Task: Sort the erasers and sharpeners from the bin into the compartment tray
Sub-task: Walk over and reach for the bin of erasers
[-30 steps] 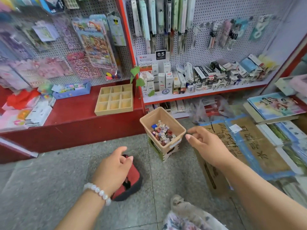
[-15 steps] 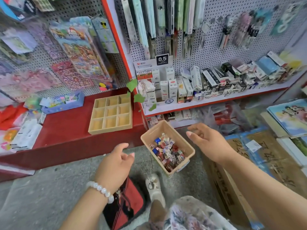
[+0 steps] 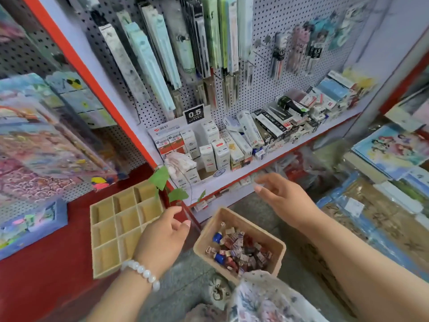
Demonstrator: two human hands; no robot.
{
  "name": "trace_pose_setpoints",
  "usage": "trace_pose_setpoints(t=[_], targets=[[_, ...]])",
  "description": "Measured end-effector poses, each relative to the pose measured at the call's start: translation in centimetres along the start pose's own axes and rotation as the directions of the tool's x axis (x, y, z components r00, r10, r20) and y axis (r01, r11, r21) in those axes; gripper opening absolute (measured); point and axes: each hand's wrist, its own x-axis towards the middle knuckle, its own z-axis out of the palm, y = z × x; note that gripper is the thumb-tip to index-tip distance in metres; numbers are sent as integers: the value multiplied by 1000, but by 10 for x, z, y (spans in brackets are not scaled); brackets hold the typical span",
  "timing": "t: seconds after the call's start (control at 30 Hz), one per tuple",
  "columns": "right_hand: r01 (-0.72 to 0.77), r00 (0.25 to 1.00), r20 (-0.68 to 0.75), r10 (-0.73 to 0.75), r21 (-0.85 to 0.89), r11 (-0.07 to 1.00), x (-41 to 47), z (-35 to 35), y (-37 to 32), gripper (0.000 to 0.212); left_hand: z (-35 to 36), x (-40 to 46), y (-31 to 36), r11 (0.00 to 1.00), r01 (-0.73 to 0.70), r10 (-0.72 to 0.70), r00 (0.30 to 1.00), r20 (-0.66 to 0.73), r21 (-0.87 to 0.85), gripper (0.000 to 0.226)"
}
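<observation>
Both hands empty, fingers loosely apart: left hand (image 3: 162,238) between tray (image 3: 109,238) on the red shelf (image 3: 46,263) and bin (image 3: 239,245) of erasers and sharpeners (image 3: 236,249), right hand (image 3: 285,201) above bin.

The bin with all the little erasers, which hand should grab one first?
Probably the left. The left hand hangs open between the bin and the tray, near both. The right hand is open too, but reaches past the bin's far rim toward the shelf.
</observation>
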Motion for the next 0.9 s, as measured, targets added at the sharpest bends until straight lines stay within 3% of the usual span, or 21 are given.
trace_pose_setpoints(t=[0.37,0.77,0.9], targets=[[-230,968,-95,233,39,972,32,-8,31,31,17,95,45,982,-173,153,965,214,76,45],[-253,964,-74,255,30,967,68,-29,58,30,45,130,81,973,-206,168,944,285,105,44],[-300,944,-125,304,52,953,66,-24,58,31,58,141,85,954,-289,239,893,382,80,44]])
